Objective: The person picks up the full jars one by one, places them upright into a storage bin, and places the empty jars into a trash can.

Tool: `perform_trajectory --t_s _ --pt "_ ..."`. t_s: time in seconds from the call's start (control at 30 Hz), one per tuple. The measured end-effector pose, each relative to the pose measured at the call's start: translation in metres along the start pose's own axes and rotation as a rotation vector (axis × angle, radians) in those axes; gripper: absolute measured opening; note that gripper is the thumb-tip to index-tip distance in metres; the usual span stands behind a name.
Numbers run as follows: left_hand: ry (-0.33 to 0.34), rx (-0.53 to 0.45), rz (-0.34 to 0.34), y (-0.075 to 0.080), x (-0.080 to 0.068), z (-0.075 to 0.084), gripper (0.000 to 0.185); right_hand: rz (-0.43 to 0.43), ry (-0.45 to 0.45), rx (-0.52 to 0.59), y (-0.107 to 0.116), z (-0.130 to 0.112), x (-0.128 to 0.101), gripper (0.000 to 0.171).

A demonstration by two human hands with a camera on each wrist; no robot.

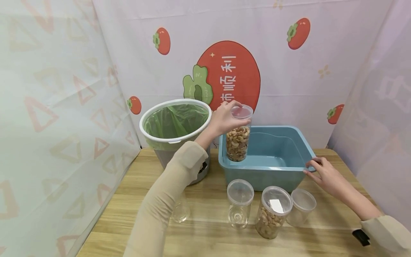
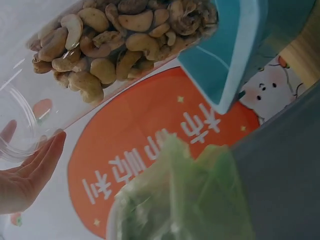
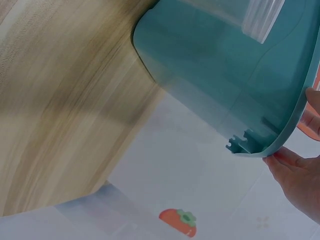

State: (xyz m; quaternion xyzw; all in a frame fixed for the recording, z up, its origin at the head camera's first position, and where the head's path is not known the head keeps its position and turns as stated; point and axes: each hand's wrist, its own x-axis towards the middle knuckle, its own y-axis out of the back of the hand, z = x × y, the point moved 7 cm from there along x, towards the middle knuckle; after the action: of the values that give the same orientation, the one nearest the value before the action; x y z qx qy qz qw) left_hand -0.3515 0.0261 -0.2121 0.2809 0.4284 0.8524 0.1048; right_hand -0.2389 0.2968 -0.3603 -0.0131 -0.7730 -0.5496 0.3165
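My left hand [image 1: 223, 119] grips a tall clear jar [image 1: 237, 142] near its lid. Cashew nuts [image 2: 115, 45] fill the lower part of that jar, which is upright over the left end of a blue plastic basin [image 1: 263, 177]. At the basin's front right corner, my right hand [image 1: 324, 175] pinches the rim, thumb below and fingers on top. In front of the basin stand an empty lidded jar [image 1: 240, 201], a jar of nuts with a white label on its lid [image 1: 273, 214], and a shorter empty jar [image 1: 302, 207].
A grey trash bin [image 1: 174, 140] with a white rim and green liner stands left of the basin. Another clear container [image 1: 181, 213] is partly hidden behind my left sleeve. The wooden table [image 1: 205, 235] meets a printed cloth backdrop [image 1: 273, 21] at the back.
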Motion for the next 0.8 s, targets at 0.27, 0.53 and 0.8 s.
perform_trajectory --t_s 0.27,0.53,0.8 --pt "0.077 -0.028 -0.01 -0.032 0.007 -0.019 0.055 -0.007 0.0 -0.004 -0.001 0.001 0.001 0.014" --pt "0.078 -0.061 -0.051 -0.066 0.005 -0.034 0.052 -0.016 -0.013 0.003 -0.001 0.001 0.001 0.014" --pt "0.099 -0.117 -0.079 -0.089 -0.002 -0.047 0.054 -0.003 -0.004 0.003 0.001 0.0 0.001 0.015"
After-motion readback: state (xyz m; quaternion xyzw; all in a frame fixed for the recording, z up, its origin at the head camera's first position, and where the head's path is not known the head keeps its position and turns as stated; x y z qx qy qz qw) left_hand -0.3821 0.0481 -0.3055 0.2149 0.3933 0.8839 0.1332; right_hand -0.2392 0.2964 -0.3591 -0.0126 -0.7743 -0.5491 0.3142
